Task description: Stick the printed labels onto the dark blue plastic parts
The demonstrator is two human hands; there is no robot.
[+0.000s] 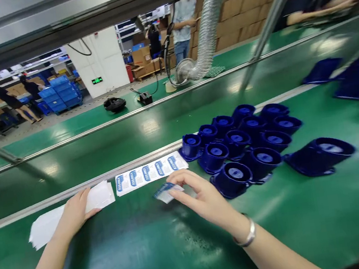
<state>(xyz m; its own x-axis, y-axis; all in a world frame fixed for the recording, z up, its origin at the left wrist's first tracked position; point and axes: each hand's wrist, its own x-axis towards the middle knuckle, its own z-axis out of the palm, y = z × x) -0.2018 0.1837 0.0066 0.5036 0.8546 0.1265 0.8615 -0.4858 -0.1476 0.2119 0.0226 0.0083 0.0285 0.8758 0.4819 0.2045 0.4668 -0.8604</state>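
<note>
My right hand (201, 193), a silver bracelet at its wrist, pinches a small blue-and-white sticker (167, 192) between thumb and fingers above the green work surface. To its left, my left hand (76, 211) lies with fingers stretched over a pile of white paper strips (45, 226), touching the top ones. Between the hands and a little further back is a sheet of stickers (151, 172) with several blue-and-white labels in a row. Right of my right hand stand several dark blue plastic housings (237, 177), each with a round top and a pale disc in it.
One blue housing (323, 156) sits apart on the right, more lie at the far right. A metal rail (83, 185) runs behind the work. Beyond are a second green bench (84, 121), a flexible duct (207, 28), a slanted post (271, 23) and several people.
</note>
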